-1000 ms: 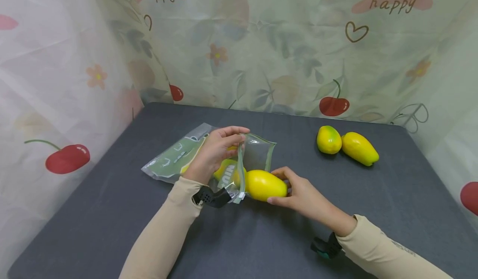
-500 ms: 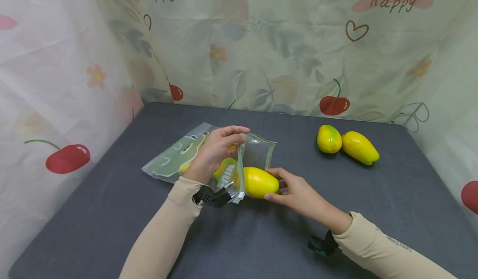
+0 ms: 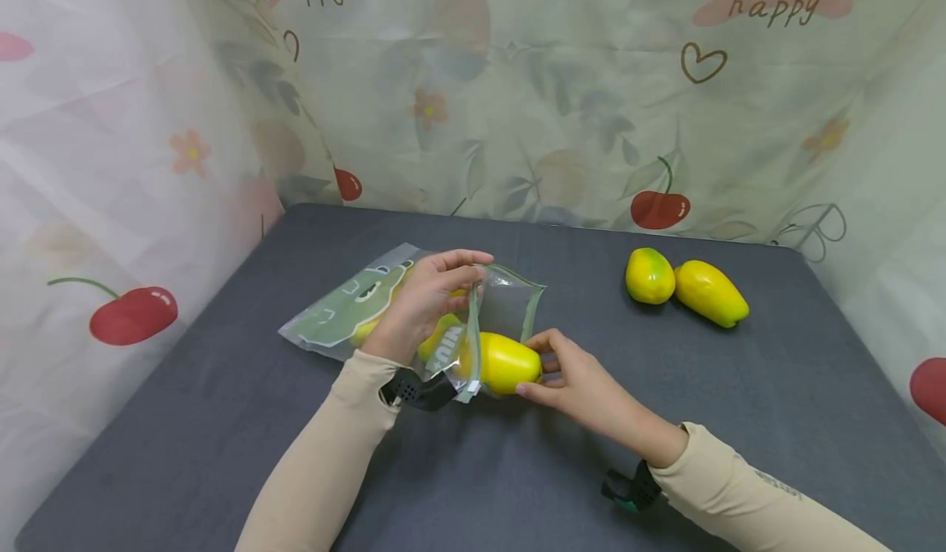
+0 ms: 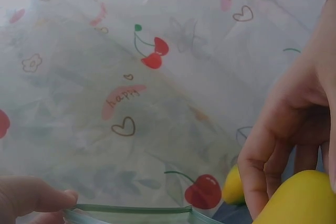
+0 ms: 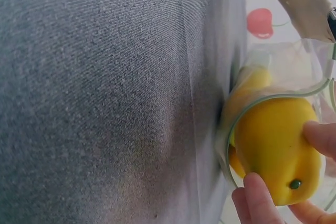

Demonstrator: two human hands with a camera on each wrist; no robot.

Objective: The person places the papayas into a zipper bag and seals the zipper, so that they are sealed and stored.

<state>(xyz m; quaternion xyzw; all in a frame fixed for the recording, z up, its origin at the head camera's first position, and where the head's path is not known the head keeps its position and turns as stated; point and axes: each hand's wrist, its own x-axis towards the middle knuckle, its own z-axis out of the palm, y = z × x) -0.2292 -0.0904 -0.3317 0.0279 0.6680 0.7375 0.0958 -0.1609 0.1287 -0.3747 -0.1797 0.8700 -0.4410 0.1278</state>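
My left hand (image 3: 424, 301) pinches the rim of a clear zip bag (image 3: 321, 318) with a green printed front, holding its mouth apart toward the right. Yellow fruit shows through the plastic inside. My right hand (image 3: 584, 379) grips a yellow mango (image 3: 510, 363) by its near end, and the far part of that mango is within the bag's mouth. In the right wrist view, fingertips and thumb surround the mango's (image 5: 278, 145) end with the dark stem spot. In the left wrist view, the thumb lies at the bag's green edge (image 4: 131, 209).
Two more mangoes lie together at the back right of the dark grey table (image 3: 636, 420): a rounder greenish-yellow one (image 3: 650, 276) and a longer yellow one (image 3: 711, 293). A printed curtain (image 3: 517, 108) stands behind the table and along both sides.
My right hand has moved left, pushing the mango further into the bag's mouth. My left hand stays in place at the bag's rim.
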